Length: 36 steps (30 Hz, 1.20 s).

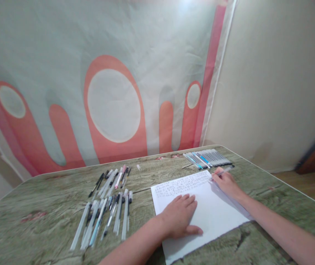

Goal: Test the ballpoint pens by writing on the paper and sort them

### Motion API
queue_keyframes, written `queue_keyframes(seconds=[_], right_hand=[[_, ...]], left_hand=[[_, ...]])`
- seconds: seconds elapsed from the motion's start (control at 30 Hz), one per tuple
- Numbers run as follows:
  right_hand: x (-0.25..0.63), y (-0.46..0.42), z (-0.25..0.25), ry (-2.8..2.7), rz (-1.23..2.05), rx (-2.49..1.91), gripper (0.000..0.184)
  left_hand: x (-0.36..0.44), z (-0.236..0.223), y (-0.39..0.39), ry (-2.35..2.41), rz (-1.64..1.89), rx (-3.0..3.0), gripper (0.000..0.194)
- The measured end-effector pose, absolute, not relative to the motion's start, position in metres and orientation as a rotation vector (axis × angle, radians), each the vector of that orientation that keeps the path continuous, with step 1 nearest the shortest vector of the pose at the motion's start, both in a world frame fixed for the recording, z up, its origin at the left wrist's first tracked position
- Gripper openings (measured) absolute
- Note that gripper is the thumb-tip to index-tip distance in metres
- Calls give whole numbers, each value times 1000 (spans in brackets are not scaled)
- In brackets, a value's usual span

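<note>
A white sheet of paper point(215, 217) lies on the table, with several lines of handwriting across its upper part. My left hand point(179, 216) rests flat on the sheet's left side, fingers stretched out and thumb apart. At the paper's upper right edge, my right hand point(225, 181) is closed around a pen point(227, 170) with a clear barrel. The pen's tip end is near the right end of the written lines; whether it touches the paper I cannot tell.
Left of the paper lie two loose groups of pens, a farther one point(110, 182) and a nearer one point(102, 217). A tidy row of pens point(215, 158) lies beyond the sheet. A small clear cap-like piece point(138, 167) is near the back edge. A printed backdrop point(160, 55) hangs behind the table.
</note>
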State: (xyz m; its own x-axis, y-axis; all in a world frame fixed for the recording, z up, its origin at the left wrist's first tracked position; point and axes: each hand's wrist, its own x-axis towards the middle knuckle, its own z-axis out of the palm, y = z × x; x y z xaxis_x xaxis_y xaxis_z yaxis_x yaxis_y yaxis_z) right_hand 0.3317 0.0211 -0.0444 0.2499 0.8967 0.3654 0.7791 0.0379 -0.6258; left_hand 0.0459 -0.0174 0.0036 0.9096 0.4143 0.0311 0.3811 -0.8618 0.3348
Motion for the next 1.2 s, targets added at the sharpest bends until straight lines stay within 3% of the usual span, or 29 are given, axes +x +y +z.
queue_keyframes(seconds=[0.43, 0.7, 0.83, 1.03, 1.2], right_hand=[[317, 11, -35, -1550, 417, -1555, 28], [255, 15, -17, -1754, 700, -1390, 31], [212, 37, -11, -1703, 825, -1282, 36], [158, 76, -12, -1554, 976, -1171, 42], [131, 81, -21, -1468, 1017, -1131, 38]], left_hand=[[45, 8, -21, 573, 160, 2800, 72], [47, 8, -18, 588, 223, 2794, 66], [34, 19, -2, 733, 242, 2724, 58], [-28, 45, 67, 1143, 346, 2604, 24], [-80, 42, 126, 1549, 259, 2614, 21]])
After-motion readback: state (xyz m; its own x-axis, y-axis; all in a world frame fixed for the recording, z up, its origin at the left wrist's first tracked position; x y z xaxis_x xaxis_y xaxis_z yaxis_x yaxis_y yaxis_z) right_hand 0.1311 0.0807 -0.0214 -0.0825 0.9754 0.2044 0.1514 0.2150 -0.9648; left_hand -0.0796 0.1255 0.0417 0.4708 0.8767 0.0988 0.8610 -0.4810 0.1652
